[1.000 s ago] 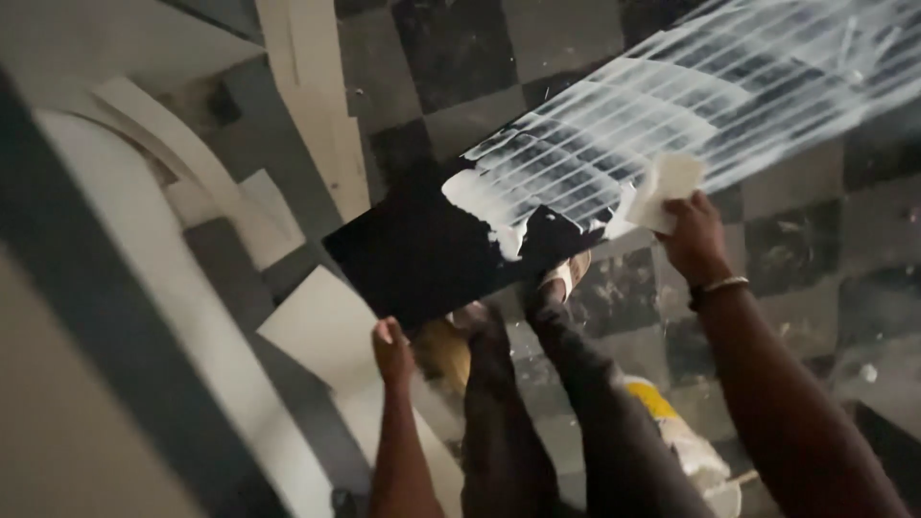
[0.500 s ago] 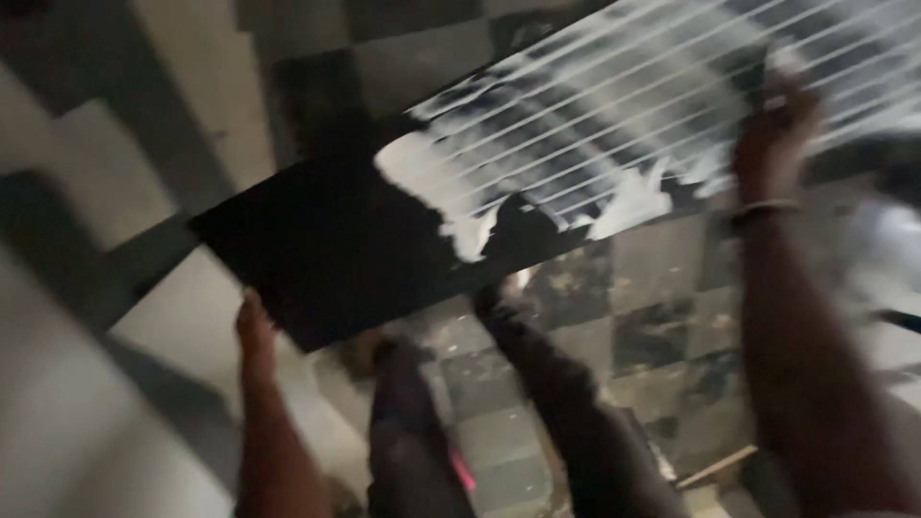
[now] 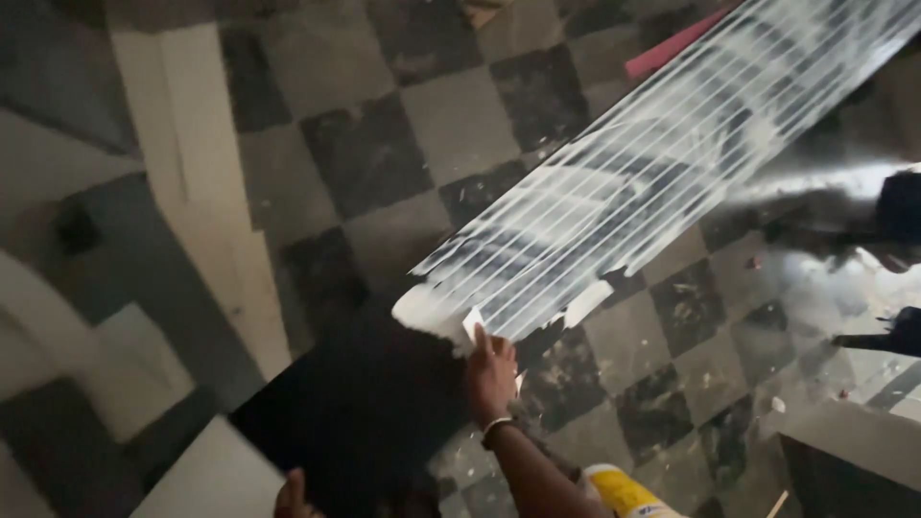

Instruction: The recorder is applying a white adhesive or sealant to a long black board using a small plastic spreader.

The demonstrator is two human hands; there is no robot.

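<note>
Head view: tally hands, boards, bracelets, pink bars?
Hands: 2, right hand on the board, left hand at its lower edge
Board: 1, dark, white ridged coating
Bracelet: 1
Pink bar: 1
Total: 5

The board [image 3: 576,249] runs slantwise over the floor [image 3: 384,163], from low at the middle up to the far right corner. On its upper side lies a ridged coat [image 3: 662,182], ending just above the right hand [image 3: 491,376], which rests on the board's lower part. The left hand [image 3: 291,496] is at the board's near left end. Left of the board stands a post [image 3: 201,182]. Behind the board's far end lies a strip [image 3: 672,48]. Right of the board, near the bottom, sits a can [image 3: 624,491].
</note>
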